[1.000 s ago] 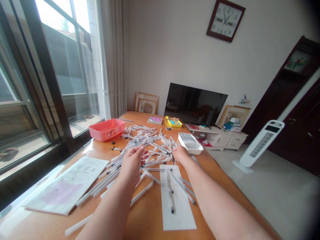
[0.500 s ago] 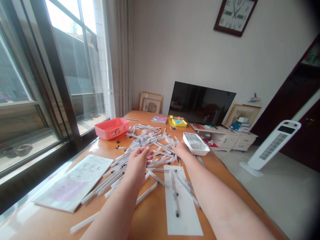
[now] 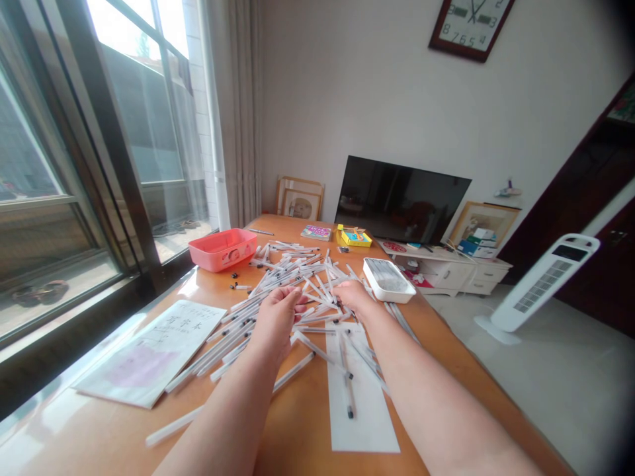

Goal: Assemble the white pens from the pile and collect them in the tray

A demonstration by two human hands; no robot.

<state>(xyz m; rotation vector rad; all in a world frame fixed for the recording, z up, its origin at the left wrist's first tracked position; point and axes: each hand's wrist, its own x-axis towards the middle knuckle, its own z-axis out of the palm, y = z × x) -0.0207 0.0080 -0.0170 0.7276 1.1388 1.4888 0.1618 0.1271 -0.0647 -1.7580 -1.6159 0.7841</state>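
A loose heap of white pens [image 3: 292, 271] with dark ends is spread over the middle of the wooden table [image 3: 292, 436]. Over the near side of the heap is my left hand [image 3: 278, 316], its thumb closed against curled fingers; whatever it may hold is hidden. My right hand [image 3: 353, 296] reaches into the heap's right side with the fingertips pinched among the pens. I cannot make out what lies between them. Close to that hand stands a white tray [image 3: 401, 295] holding grey, slender pieces. Several pens lie across a white paper sheet [image 3: 360, 433] nearer to me.
A red plastic basket [image 3: 211, 261] stands at the far left, with small black pieces [image 3: 235, 276] close by. A writing booklet [image 3: 149, 357] lies on the left. At the back are a magazine [image 3: 316, 232] and a yellow box [image 3: 354, 238]. A tower fan [image 3: 540, 291] stands beyond the table's right side.
My right hand has moved left, away from the white tray and toward my left hand. My left hand has stayed nearly in place. The view has shifted slightly.
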